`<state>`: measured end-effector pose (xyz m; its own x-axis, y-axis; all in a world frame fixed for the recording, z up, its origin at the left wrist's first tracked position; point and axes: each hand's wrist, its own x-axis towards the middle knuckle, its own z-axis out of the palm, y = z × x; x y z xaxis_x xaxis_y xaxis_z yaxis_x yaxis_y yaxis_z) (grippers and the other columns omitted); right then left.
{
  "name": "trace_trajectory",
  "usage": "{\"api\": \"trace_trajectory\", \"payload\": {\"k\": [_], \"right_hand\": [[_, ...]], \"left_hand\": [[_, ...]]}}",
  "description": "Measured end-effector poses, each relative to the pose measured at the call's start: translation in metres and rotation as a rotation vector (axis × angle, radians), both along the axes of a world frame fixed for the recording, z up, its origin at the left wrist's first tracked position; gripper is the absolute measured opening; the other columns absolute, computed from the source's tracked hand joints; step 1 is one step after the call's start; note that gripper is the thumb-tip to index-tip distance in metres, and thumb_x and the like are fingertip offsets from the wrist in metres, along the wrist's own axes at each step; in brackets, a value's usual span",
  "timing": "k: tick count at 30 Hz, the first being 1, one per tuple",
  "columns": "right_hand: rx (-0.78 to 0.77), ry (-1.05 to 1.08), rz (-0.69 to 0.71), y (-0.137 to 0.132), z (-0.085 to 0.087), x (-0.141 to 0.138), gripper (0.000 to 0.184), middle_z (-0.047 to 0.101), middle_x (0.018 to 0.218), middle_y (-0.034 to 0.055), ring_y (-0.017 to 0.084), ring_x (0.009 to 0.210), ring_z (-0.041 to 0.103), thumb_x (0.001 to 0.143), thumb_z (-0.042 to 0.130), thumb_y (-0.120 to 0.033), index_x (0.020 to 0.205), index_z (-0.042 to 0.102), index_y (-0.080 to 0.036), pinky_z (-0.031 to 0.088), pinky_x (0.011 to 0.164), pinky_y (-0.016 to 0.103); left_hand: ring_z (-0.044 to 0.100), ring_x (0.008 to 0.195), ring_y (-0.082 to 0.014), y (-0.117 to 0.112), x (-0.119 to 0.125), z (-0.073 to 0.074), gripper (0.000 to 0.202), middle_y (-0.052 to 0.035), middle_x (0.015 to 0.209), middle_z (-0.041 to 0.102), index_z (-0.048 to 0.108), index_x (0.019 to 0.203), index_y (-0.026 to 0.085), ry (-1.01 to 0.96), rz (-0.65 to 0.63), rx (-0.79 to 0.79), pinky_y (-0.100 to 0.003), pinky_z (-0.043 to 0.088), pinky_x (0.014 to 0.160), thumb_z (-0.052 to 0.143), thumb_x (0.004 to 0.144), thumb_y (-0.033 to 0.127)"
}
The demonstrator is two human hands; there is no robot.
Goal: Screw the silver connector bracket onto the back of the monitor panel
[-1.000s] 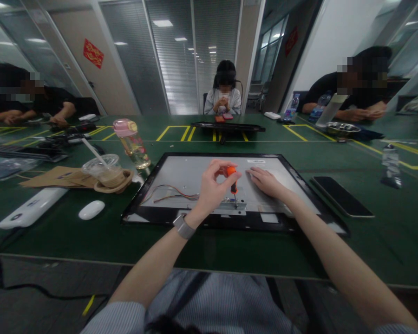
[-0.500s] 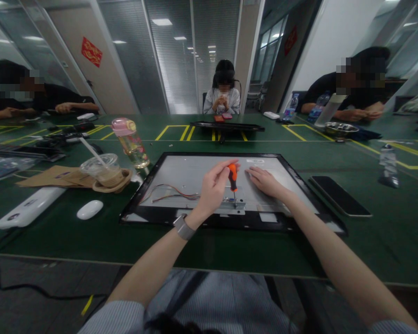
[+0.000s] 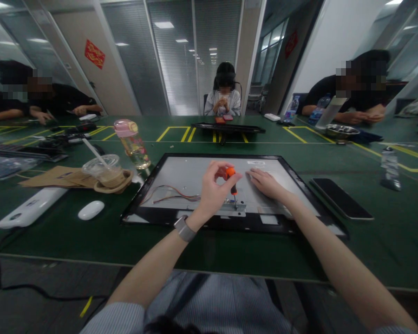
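Note:
A flat display panel (image 3: pixel 195 168) with a black frame and grey metal back lies on the green table. My left hand (image 3: pixel 214 183), with a watch on its wrist, grips the orange and black handle of a screwdriver (image 3: pixel 233 178). The screwdriver stands nearly upright, its tip down at a metal bracket (image 3: pixel 237 207) near the panel's front edge. My right hand (image 3: pixel 264 181) rests flat on the panel's back to the right, fingers stretched out. A bundle of thin wires (image 3: pixel 174 195) lies on the panel left of my left hand.
To the left are a lidded cup (image 3: pixel 106 171) in a carrier, a pink-topped bottle (image 3: pixel 132 144), a white mouse (image 3: pixel 91 210) and a white power strip (image 3: pixel 31 206). A phone (image 3: pixel 341 198) lies on the right. Other people sit around the table; another dark panel (image 3: pixel 230 127) is beyond mine.
The fingers of my left hand have shifted around the screwdriver handle, the thumb now reaching across it. The screwdriver stays at the bracket. My right hand keeps its place on the panel.

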<state>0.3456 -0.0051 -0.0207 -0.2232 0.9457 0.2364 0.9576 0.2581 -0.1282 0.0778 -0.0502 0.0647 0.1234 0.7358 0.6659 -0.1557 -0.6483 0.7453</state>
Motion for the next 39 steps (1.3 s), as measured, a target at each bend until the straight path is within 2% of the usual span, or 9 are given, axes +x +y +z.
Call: {"api": "trace_trajectory", "payload": {"k": [4,8,12,15,19,24,27,33,39], "right_hand": [[-0.004,-0.007,-0.011,-0.0005,0.0003,0.0003,0.049,0.055,0.153,0.0155,0.032,0.141,0.05,0.102,0.036,-0.028,0.146,0.058,-0.018,0.041,0.116,0.052],[-0.014,0.001,-0.014,-0.001,0.0008,-0.0006,0.049,0.054,0.153,0.0161,0.032,0.142,0.049,0.102,0.036,-0.027,0.146,0.058,-0.018,0.04,0.116,0.052],[-0.023,0.01,-0.023,-0.0013,0.001,-0.0012,0.05,0.052,0.155,0.0176,0.032,0.143,0.048,0.102,0.036,-0.027,0.147,0.056,-0.016,0.039,0.117,0.052],[-0.026,0.011,-0.019,-0.0011,0.0009,-0.0011,0.05,0.053,0.154,0.0173,0.032,0.143,0.048,0.102,0.036,-0.026,0.147,0.056,-0.016,0.039,0.117,0.052],[-0.024,0.005,-0.016,-0.0006,0.0012,-0.0009,0.05,0.053,0.154,0.0172,0.032,0.143,0.048,0.102,0.036,-0.027,0.147,0.056,-0.016,0.039,0.117,0.052],[-0.042,-0.011,-0.032,-0.0007,0.0025,-0.0018,0.05,0.053,0.155,0.0157,0.031,0.144,0.047,0.102,0.037,-0.028,0.147,0.056,-0.017,0.037,0.118,0.05],[-0.045,-0.014,-0.026,-0.0007,0.0025,-0.0018,0.051,0.052,0.155,0.0171,0.032,0.144,0.047,0.103,0.035,-0.028,0.148,0.055,-0.015,0.038,0.118,0.052],[-0.021,-0.011,-0.005,0.0005,0.0,0.0006,0.05,0.054,0.154,0.0157,0.031,0.143,0.048,0.102,0.036,-0.028,0.146,0.057,-0.017,0.04,0.117,0.052],[-0.016,-0.008,-0.009,-0.0007,0.0001,0.0001,0.05,0.053,0.154,0.0152,0.031,0.143,0.048,0.102,0.035,-0.028,0.146,0.056,-0.018,0.038,0.118,0.052]], "left_hand": [[0.06,0.081,-0.0135,-0.0023,-0.0007,0.001,0.017,-0.0018,0.091,0.062,0.066,0.099,0.02,0.024,-0.031,0.031,-0.028,0.051,0.078,0.075,0.086,0.025],[0.063,0.088,-0.0152,-0.0061,-0.0022,0.0033,0.014,-0.0054,0.099,0.066,0.065,0.108,0.019,0.043,-0.099,0.043,-0.029,0.053,0.082,0.063,0.095,0.023],[0.065,0.094,-0.0171,-0.0069,-0.0043,0.0057,0.019,-0.0079,0.105,0.068,0.068,0.11,0.019,0.072,-0.146,0.025,-0.03,0.054,0.084,0.052,0.1,0.022],[0.065,0.098,-0.0178,-0.0066,-0.0057,0.0077,0.02,-0.008,0.106,0.068,0.071,0.107,0.019,0.076,-0.118,0.039,-0.03,0.055,0.084,0.053,0.1,0.022],[0.065,0.09,-0.0156,-0.0064,-0.0062,0.0086,0.017,-0.0065,0.1,0.066,0.073,0.106,0.02,0.07,-0.068,0.054,-0.029,0.056,0.08,0.058,0.098,0.023],[0.063,0.081,-0.013,-0.0032,-0.0032,0.0051,0.008,-0.0031,0.093,0.063,0.073,0.097,0.02,0.032,0.014,0.059,-0.029,0.054,0.078,0.072,0.089,0.023],[0.06,0.078,-0.0123,-0.0008,-0.0017,0.0026,0.011,-0.0015,0.089,0.061,0.071,0.093,0.019,0.018,0.051,0.04,-0.029,0.051,0.076,0.077,0.085,0.024],[0.06,0.078,-0.0124,-0.0016,-0.0019,0.0035,0.012,-0.0017,0.09,0.061,0.069,0.093,0.019,0.009,0.026,0.03,-0.029,0.051,0.075,0.077,0.085,0.024],[0.064,0.087,-0.0153,-0.0054,-0.0042,0.0066,0.013,-0.0057,0.097,0.066,0.07,0.105,0.019,0.034,-0.074,0.009,-0.03,0.054,0.082,0.06,0.096,0.023]]}}
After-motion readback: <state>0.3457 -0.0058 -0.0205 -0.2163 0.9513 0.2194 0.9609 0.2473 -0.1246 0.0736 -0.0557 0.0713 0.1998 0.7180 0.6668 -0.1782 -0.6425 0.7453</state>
